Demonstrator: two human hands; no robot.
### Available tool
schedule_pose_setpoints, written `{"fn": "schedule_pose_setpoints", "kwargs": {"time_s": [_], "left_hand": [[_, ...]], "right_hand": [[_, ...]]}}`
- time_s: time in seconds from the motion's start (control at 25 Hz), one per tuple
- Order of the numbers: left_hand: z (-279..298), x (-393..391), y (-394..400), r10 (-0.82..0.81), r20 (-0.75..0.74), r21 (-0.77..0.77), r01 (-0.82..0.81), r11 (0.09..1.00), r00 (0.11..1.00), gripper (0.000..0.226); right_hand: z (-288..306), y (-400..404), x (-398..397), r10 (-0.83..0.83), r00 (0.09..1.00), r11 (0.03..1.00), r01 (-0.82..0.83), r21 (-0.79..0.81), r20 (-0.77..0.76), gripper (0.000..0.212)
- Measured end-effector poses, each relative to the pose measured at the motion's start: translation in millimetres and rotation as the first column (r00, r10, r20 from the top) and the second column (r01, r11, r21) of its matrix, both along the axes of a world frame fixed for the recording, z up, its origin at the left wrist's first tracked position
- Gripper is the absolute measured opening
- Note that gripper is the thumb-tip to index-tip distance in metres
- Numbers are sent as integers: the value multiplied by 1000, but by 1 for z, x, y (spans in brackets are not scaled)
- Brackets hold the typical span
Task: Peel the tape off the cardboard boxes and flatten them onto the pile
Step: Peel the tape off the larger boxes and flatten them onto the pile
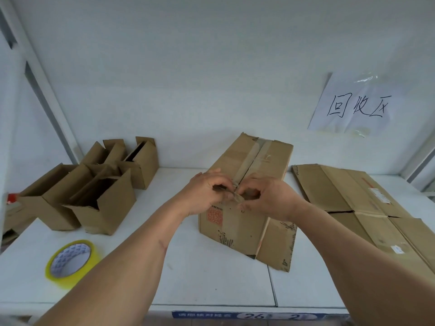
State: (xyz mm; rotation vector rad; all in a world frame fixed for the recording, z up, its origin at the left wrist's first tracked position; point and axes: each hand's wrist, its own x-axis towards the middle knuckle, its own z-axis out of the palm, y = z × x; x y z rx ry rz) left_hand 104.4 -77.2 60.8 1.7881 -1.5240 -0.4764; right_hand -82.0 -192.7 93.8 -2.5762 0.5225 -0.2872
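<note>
A closed cardboard box [249, 222] stands in the middle of the white table, with a strip of clear tape [250, 158] along its top seam. My left hand [204, 191] and my right hand [270, 196] meet at the near end of that seam. Both pinch the loose end of the tape, which curls up between their fingertips. To the right lies the pile of flattened boxes [353, 196].
Several open small boxes [89, 184] stand at the left of the table [211, 278]. A roll of yellow tape [71, 263] lies at the front left. A paper sign [353, 107] hangs on the back wall. A red object shows at the far left edge.
</note>
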Motion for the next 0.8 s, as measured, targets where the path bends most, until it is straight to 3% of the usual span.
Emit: {"fn": "schedule_pose_setpoints", "kwargs": {"time_s": [0.12, 0.2, 0.28, 0.36, 0.44, 0.56, 0.64, 0.8], "left_hand": [[3, -9, 2, 28, -98, 10, -27, 1000, 995, 8], [7, -13, 3, 60, -158, 4, -60, 998, 986, 2], [12, -20, 2, 96, -180, -19, -101, 995, 979, 12], [9, -32, -1, 206, -50, -44, -209, 977, 977, 37], [-5, -46, -1, 327, 139, -188, -299, 935, 935, 42], [-32, -55, 3, 341, 345, -358, -213, 909, 875, 32], [-41, -50, 3, 334, 440, -385, -161, 909, 834, 36], [-43, -39, 6, 289, 548, -431, -32, 902, 785, 32]], "right_hand": [[-1, 1, 2, -72, 996, 990, 66, 126, 51, 3], [5, 2, 5, -132, 991, 976, 124, 179, 32, 12], [10, 1, 10, -182, 982, 960, 166, 226, 49, 16], [10, -2, 14, -249, 965, 946, 223, 234, 85, 16], [8, -7, 15, -308, 946, 937, 283, 207, 103, 13], [14, -14, 13, -344, 938, 889, 309, 338, 46, 13], [18, -17, 15, -322, 946, 823, 303, 480, -44, 15], [19, -19, 20, -340, 937, 773, 329, 542, -83, 14]]}}
